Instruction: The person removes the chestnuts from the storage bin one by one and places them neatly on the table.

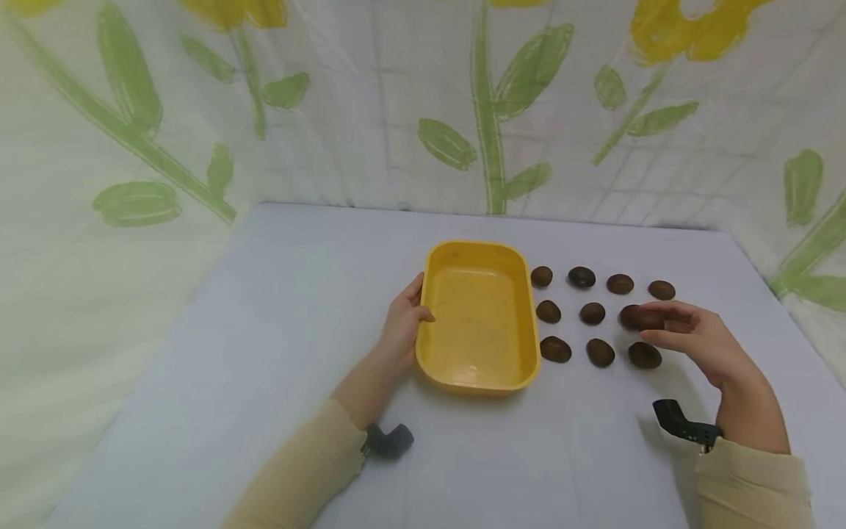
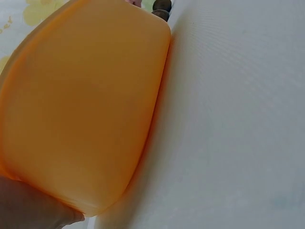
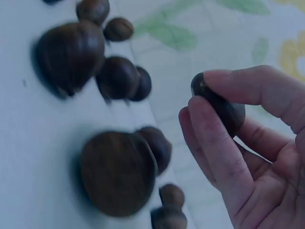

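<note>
My left hand (image 1: 401, 323) grips the left side of a yellow plastic tub (image 1: 477, 388), thumb over the rim. The left wrist view shows the tub's outer wall (image 2: 86, 105) close up, with part of the hand (image 2: 35, 205) at the lower left corner. Over the right side of the table, my right hand (image 1: 700, 338) pinches a brown chestnut (image 3: 228, 112) between thumb and fingers, held above the others. Right of the tub, more chestnuts (image 1: 600, 353) lie in rough rows; one (image 1: 631, 316) is partly hidden behind the held one.
A pale cloth covers the table (image 1: 264, 308). Behind it hangs a white curtain (image 1: 370, 110) printed with yellow flowers and green leaves. The nearest chestnuts (image 1: 555, 349) lie close beside the tub's right wall.
</note>
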Demonstrator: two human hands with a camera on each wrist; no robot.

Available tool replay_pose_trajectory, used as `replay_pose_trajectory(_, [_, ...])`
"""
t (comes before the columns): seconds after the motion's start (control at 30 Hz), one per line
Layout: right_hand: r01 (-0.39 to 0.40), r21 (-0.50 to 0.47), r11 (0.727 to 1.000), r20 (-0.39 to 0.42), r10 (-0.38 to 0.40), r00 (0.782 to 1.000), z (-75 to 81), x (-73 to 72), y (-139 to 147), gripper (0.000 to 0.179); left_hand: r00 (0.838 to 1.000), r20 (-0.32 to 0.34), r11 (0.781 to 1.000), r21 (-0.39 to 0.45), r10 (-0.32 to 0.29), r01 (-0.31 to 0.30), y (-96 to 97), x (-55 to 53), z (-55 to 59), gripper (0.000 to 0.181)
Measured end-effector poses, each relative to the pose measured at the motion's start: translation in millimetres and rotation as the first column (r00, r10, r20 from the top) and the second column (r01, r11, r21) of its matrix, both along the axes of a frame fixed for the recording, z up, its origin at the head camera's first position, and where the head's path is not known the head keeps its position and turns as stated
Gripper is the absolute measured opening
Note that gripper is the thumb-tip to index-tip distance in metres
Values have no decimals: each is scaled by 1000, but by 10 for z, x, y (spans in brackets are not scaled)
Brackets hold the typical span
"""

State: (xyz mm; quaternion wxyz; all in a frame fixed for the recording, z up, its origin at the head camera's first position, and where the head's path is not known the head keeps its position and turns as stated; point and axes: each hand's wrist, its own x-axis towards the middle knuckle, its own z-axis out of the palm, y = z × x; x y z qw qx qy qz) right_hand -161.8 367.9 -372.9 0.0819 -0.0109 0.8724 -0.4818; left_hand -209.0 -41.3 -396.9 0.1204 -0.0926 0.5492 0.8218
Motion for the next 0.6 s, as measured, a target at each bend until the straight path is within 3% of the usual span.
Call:
replay_pose_trajectory(0.1, [13, 30, 999, 14, -13, 1000, -34, 56, 184, 32, 1000, -9, 1000, -10, -5, 5, -7, 0, 7, 80])
replay_pose_trajectory(0.3, [1, 188, 982, 124, -24, 992, -55, 112, 408, 27, 1000, -7, 1000, -10, -9, 8, -15, 14, 3, 81])
replay_pose_trajectory(0.43, [0, 211, 978, 155, -34, 987, -103, 135, 464, 26, 1000, -6, 1000, -10, -7, 7, -10, 8, 2, 81])
replay_pose_trajectory(0.6, [-9, 276, 961, 165, -38, 986, -158, 126, 479, 49, 1000, -10, 1000, -17, -10, 10, -10, 9, 12, 80])
